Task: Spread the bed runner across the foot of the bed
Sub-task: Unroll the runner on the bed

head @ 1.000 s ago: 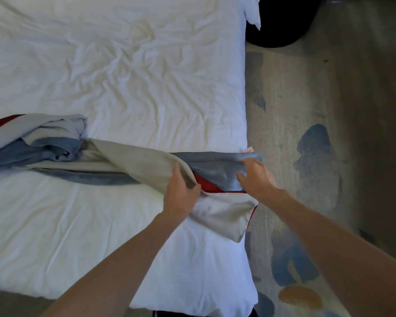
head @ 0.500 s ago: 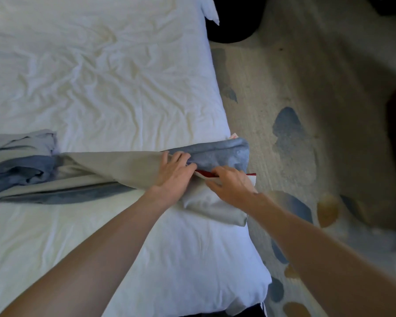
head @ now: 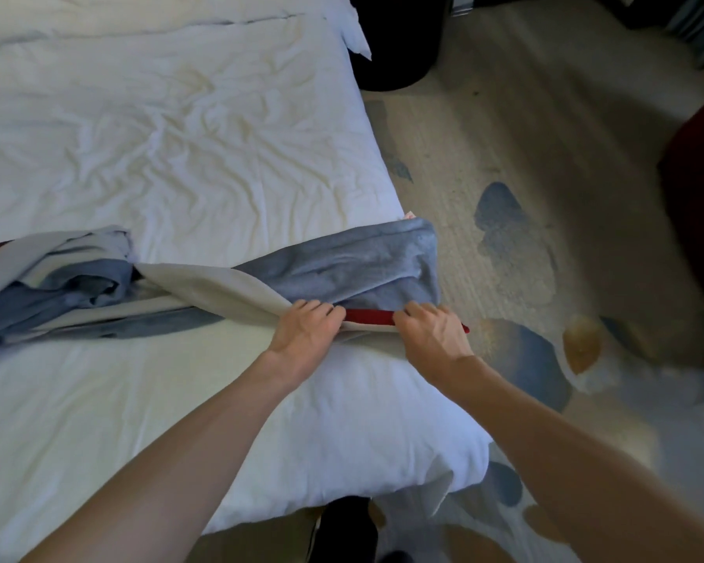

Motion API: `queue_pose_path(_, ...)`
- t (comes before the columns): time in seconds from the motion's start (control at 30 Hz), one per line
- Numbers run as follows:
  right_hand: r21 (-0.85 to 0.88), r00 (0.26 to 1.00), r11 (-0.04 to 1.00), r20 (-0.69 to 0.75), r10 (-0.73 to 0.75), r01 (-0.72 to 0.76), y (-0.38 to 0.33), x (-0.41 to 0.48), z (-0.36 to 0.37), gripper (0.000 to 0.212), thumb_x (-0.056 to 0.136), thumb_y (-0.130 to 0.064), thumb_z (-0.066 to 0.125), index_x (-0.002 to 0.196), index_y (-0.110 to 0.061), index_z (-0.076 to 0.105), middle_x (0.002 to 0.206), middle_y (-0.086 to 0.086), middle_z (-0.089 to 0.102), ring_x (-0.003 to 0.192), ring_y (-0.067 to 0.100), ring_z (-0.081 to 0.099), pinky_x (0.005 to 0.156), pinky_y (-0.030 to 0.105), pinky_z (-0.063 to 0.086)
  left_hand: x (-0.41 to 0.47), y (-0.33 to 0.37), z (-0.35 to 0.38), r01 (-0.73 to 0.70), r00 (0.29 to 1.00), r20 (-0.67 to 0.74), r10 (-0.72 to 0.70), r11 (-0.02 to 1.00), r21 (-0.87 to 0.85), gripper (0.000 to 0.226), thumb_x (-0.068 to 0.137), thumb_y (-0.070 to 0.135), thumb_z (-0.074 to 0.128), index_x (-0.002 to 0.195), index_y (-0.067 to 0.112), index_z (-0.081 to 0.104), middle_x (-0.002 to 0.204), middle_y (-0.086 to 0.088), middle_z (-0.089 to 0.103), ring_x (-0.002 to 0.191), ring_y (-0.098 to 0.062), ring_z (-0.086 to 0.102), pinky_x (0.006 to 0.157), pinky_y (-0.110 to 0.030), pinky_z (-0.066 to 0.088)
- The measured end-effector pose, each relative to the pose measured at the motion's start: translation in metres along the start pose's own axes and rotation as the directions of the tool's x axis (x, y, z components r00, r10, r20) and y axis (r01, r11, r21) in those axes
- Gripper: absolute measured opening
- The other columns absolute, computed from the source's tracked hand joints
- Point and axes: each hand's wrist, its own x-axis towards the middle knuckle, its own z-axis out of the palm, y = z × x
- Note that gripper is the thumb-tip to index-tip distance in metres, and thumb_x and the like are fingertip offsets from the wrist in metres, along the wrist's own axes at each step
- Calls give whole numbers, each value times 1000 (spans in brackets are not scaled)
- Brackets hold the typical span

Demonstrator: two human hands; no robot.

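**Sam:** What does the head camera see?

**Mia:** A big white bed [head: 179,136]. The sheet has lots of wrinkles. A bed runner [head: 342,262] lies across it, near the end where the person stands.

**Sam:** Is the runner flat?

**Mia:** No. It is twisted and bunched up like a long rope. It is blue on one side and cream on the other, with a red strip [head: 368,315] along one edge. On the left it sits in a heap. On the right its blue end reaches the side of the bed.

**Sam:** Where are the hands?

**Mia:** Both are on the near edge of the runner, by the right side of the bed. They are close together, and a bit of the red strip shows between them.

**Sam:** What is the left hand [head: 305,331] doing?

**Mia:** Its fingers are curled over the cream fold and it grips it. The back of the hand faces up.

**Sam:** And the right hand [head: 431,331]?

**Mia:** Its fingers are curled too. It holds the runner's edge where the red strip is, right at the side of the bed.

**Sam:** What is beside the bed?

**Mia:** A carpet [head: 545,237] with blue and yellow blobs. A dark round thing [head: 399,42] stands by the bed's far corner. Something dark red [head: 700,205] is at the far right, but it is too blurry to tell what it is.
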Motion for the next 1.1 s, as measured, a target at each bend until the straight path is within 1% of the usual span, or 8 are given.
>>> queue_pose_path(0.23, 58, 995, 998, -103, -17, 23, -30, -72, 14, 36, 32, 13, 66, 51, -12, 49, 50, 5, 48, 44, 28, 49, 49, 30, 31, -82, 41, 8, 89, 996, -18, -89, 996, 30, 33, 52, -4, 80, 62, 15, 56, 53, 1, 52, 50, -22, 50, 56, -29, 34)
queue_pose_path(0.43, 46, 999, 999, -46, -16, 18, -53, -128, 32, 38, 30, 12, 70, 50, -13, 49, 49, 2, 45, 43, 24, 44, 53, 32, 30, -131, 71, 11, 128, 988, 82, -128, 992, 5, 33, 49, 0, 85, 58, 18, 58, 49, 4, 52, 47, -19, 49, 51, -23, 33)
queue_pose_path(0.57, 16, 1000, 1000, -2, -3, 3, -58, -153, 43, 37, 31, 9, 73, 49, -13, 50, 50, 2, 45, 45, 22, 44, 53, 31, 32, -148, 87, 21, 68, 986, 153, -63, 997, -27, 38, 39, 9, 89, 55, 19, 56, 48, 6, 50, 45, -17, 49, 49, -22, 36)
queue_pose_path(0.7, -22, 989, 999, 142, 45, -42, -56, -164, 63, 37, 36, 1, 82, 55, -16, 55, 59, 1, 52, 51, 21, 51, 55, 33, 39, -153, 87, 54, -1, 968, 250, -6, 1000, 27, 36, 36, 17, 89, 52, 22, 57, 50, 8, 53, 50, -14, 55, 63, -24, 40)
queue_pose_path(0.8, 18, 970, 999, 241, 26, -31, -57, -167, 72, 12, 73, -21, 70, 83, -17, 63, 87, 3, 58, 78, 24, 57, 73, 34, 39, -166, 86, 69, -52, 981, 191, 42, 997, 48, 7, 68, 23, 70, 66, 18, 67, 70, 4, 64, 72, -17, 63, 83, -31, 36)
queue_pose_path(0.83, 49, 965, 998, 259, 28, -43, -58, -167, 72, 18, 83, -31, 60, 93, -17, 63, 96, 4, 57, 87, 25, 56, 79, 36, 39, -171, 87, 67, -37, 980, 197, 31, 999, 25, 21, 77, 30, 55, 76, 16, 72, 81, 0, 69, 83, -19, 66, 89, -35, 40)
queue_pose_path(0.93, 67, 973, 997, 230, 7, -23, -65, -162, 66, 39, 86, -49, 49, 99, -15, 64, 100, 6, 57, 88, 26, 56, 81, 39, 41, -173, 86, 49, -8, 978, 210, 7, 1000, 1, 48, 84, 36, 34, 101, 13, 73, 109, -7, 70, 106, -22, 64, 96, -44, 48)
queue_pose_path(1.1, 81, 980, 994, 192, 53, -70, -76, -119, 43, 28, 82, -33, 51, 95, -12, 64, 94, 10, 59, 84, 29, 58, 78, 41, 43, -151, 47, 28, 114, 983, 150, -106, 992, -46, 35, 93, 26, 48, 123, 10, 60, 129, -13, 58, 124, -30, 51, 106, -45, 35)
